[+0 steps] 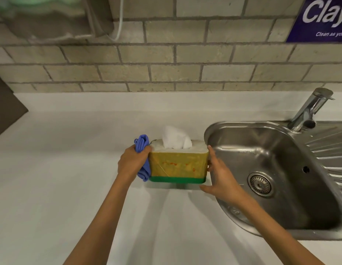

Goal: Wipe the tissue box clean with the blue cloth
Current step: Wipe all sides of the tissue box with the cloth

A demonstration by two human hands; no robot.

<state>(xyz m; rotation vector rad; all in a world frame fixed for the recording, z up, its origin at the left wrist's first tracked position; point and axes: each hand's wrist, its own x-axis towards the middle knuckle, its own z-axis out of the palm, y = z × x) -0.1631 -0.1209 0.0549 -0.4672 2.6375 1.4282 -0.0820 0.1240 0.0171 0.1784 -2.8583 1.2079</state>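
A yellow tissue box [177, 166] with a green base band and a white top stands on the white counter, with a white tissue sticking up from its slot. Orange-red smears mark its front face. My left hand [131, 162] grips a bunched blue cloth [143, 148] and presses it against the box's left end. My right hand [220, 174] holds the box's right end, fingers spread along the side and thumb near the bottom corner.
A stainless steel sink [271, 169] with a drain and ribbed drainer lies just right of the box, and a chrome tap [311, 109] rises behind it. A tiled wall runs along the back. A dark panel [5, 106] sits at the far left.
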